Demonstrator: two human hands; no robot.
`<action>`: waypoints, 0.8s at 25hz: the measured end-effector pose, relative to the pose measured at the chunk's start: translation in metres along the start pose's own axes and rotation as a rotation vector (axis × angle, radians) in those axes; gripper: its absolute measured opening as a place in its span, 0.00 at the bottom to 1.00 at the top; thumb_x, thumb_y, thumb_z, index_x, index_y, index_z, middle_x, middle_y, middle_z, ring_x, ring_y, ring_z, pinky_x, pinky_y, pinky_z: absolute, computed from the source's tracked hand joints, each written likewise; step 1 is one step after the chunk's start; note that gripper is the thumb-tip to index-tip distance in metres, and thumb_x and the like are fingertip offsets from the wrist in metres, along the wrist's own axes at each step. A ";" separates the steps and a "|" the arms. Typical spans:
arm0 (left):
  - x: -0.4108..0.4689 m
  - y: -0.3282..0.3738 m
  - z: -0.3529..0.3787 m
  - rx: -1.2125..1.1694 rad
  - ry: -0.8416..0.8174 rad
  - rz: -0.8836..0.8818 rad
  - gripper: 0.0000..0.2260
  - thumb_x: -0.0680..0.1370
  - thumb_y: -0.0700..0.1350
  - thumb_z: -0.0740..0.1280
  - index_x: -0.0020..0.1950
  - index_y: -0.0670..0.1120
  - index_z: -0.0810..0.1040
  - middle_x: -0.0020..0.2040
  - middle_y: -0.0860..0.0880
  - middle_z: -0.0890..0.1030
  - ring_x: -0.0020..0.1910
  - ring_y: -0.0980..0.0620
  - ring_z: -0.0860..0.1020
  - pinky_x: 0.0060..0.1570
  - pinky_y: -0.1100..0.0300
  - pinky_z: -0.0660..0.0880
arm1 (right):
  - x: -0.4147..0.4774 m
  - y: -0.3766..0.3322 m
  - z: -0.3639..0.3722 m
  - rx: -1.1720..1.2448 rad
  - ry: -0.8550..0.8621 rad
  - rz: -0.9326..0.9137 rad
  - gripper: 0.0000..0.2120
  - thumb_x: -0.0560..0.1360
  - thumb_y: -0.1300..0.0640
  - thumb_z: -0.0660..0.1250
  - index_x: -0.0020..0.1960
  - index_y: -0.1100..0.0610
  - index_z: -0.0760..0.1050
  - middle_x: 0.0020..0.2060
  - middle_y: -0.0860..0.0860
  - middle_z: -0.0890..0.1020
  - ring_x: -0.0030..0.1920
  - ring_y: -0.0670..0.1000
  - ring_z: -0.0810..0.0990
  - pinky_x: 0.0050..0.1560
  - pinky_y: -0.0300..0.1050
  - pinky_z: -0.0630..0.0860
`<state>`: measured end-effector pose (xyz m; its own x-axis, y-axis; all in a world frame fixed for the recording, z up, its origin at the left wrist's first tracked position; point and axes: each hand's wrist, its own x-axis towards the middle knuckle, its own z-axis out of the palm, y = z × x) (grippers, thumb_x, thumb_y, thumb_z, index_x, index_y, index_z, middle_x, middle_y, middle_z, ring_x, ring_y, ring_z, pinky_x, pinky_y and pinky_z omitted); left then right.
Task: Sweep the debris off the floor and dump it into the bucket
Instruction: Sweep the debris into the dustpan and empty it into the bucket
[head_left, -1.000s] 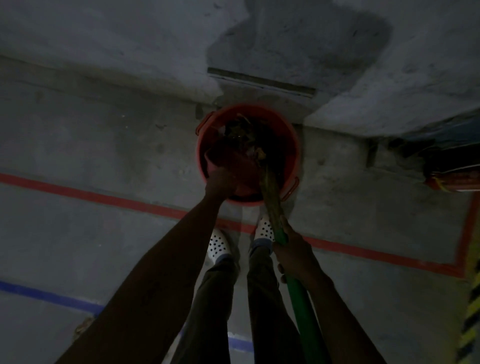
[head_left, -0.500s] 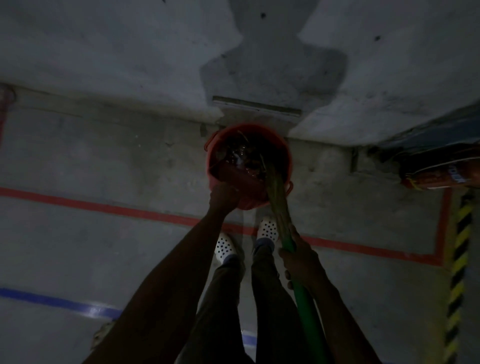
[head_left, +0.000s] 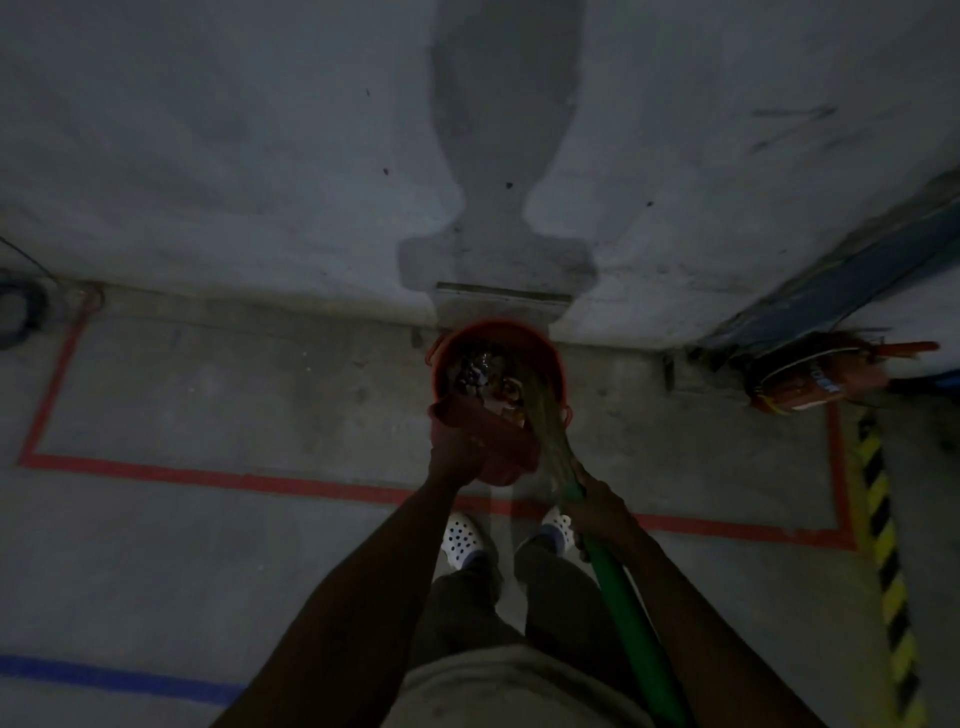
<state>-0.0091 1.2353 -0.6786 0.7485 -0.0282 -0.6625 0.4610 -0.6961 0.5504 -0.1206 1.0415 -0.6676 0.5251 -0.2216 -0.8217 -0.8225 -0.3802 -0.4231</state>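
The dustpan (head_left: 485, 434) has drawn back to the 6 o'clock rim of the bucket (head_left: 493, 326) — debris (head_left: 483, 371) lies inside. The left hand (head_left: 457, 457) grips the pan and the right hand (head_left: 597, 504) clamps the broom (head_left: 618, 582) — dumping looks nearly done.

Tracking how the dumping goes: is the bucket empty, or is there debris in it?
Not empty: debris lies heaped inside the bucket, below its rim.

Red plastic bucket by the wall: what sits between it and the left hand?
A dark red plastic dustpan, held by the left hand and tilted over the round red plastic bucket's near rim, in the head view.
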 end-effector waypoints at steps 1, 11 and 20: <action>-0.010 -0.002 -0.004 -0.053 -0.001 -0.021 0.25 0.77 0.42 0.70 0.72 0.41 0.67 0.60 0.42 0.79 0.51 0.44 0.82 0.48 0.53 0.81 | -0.006 0.000 -0.001 -0.008 0.003 -0.012 0.36 0.75 0.55 0.70 0.80 0.48 0.61 0.56 0.61 0.81 0.47 0.59 0.83 0.39 0.46 0.79; -0.109 -0.032 -0.006 -0.179 0.127 -0.103 0.17 0.79 0.48 0.68 0.63 0.37 0.77 0.52 0.37 0.83 0.43 0.40 0.83 0.40 0.50 0.80 | -0.034 0.010 -0.039 -0.161 -0.066 -0.166 0.35 0.78 0.62 0.66 0.81 0.48 0.58 0.45 0.60 0.78 0.32 0.56 0.78 0.29 0.46 0.75; -0.200 -0.037 0.067 -0.343 0.407 -0.121 0.15 0.82 0.47 0.64 0.59 0.35 0.78 0.51 0.37 0.82 0.45 0.39 0.83 0.45 0.50 0.81 | -0.053 0.058 -0.080 -0.292 -0.131 -0.257 0.28 0.77 0.58 0.68 0.75 0.54 0.66 0.38 0.61 0.80 0.28 0.55 0.78 0.25 0.43 0.76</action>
<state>-0.2077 1.2188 -0.6000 0.7732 0.3646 -0.5188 0.6333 -0.4015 0.6617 -0.1785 0.9597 -0.6179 0.6577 0.0231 -0.7529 -0.5613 -0.6515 -0.5103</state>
